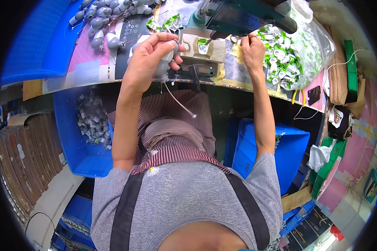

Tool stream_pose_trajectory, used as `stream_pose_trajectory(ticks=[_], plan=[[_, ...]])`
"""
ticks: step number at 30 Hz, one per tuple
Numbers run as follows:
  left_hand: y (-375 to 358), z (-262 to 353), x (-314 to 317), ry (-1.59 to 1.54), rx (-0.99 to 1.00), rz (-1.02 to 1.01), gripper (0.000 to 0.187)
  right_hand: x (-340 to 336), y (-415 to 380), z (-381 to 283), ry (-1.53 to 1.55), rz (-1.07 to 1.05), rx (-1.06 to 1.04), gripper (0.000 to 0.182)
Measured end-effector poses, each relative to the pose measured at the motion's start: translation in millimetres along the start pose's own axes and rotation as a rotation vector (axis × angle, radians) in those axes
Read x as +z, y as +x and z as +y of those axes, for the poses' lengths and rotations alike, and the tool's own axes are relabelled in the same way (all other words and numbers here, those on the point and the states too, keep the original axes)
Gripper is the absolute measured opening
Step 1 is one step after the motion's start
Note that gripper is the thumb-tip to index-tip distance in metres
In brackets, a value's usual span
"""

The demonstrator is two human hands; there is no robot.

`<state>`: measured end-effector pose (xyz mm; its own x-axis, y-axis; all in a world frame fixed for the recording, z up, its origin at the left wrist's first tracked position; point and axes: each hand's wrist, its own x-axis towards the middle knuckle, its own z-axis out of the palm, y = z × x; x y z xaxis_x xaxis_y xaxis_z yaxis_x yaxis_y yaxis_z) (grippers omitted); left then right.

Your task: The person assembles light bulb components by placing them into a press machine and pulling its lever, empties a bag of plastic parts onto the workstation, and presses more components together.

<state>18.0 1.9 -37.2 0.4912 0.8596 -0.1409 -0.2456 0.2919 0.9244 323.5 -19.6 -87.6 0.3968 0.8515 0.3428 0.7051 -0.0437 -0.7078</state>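
Note:
My left hand [151,58] is closed around a grey and white bulb-like part [163,66], from which a thin pale wire [180,102] hangs down over my lap. My right hand [253,49] is pinched at the edge of a pile of small green and white pieces [282,56]; what its fingertips hold is too small to make out. Between my hands stands a metal press [243,19], with a block [205,48] under it bearing a green and white piece.
Grey and white parts with wires [98,33] lie at the back left. A blue bin [88,163] with more parts is at lower left, another blue bin [255,146] at lower right. A clear plastic bag [318,46] and a dark phone-like object [313,95] sit on the right.

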Motion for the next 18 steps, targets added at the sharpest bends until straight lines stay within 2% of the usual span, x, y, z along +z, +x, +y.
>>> stream_pose_trajectory(ticks=[2,3,5,6,8,9,12,16,18], plan=[[-0.8,-3.5,1.3,0.048,-0.02,0.013,0.022,-1.5,-0.5,-1.5,0.057,0.016,0.056,0.036],[0.0,-6.0,1.2,0.07,-0.025,0.017,0.022,-0.8,-0.1,0.3,0.187,0.038,0.069,0.038],[-1.2,-11.9,5.3,0.172,0.006,0.075,0.018,-2.0,-3.6,-12.6,0.693,-0.053,0.247,0.036],[-3.1,-12.3,10.6,0.348,0.071,0.144,0.016,-6.9,-9.5,-30.8,0.885,-0.114,0.342,0.035],[-6.9,-12.5,22.4,0.7,0.201,0.274,0.012,-0.9,-21.0,-45.3,0.943,-0.22,0.368,0.031],[-5.9,-16.1,26.1,0.723,0.365,0.293,0.011,4.0,-27.4,-57.2,0.939,-0.227,0.368,0.031],[-3.4,-24.9,28.3,0.869,0.505,0.308,0.014,16.3,-39.5,-74.3,0.783,-0.234,0.308,0.028],[-5.9,-20.9,35.2,0.808,0.341,0.323,0.015,22.0,-40.9,-78.8,0.434,-0.245,0.129,0.032],[-2.2,-26.0,35.3,0.855,0.39,0.316,0.016,24.0,-41.5,-79.1,0.365,-0.238,0.073,0.028]])
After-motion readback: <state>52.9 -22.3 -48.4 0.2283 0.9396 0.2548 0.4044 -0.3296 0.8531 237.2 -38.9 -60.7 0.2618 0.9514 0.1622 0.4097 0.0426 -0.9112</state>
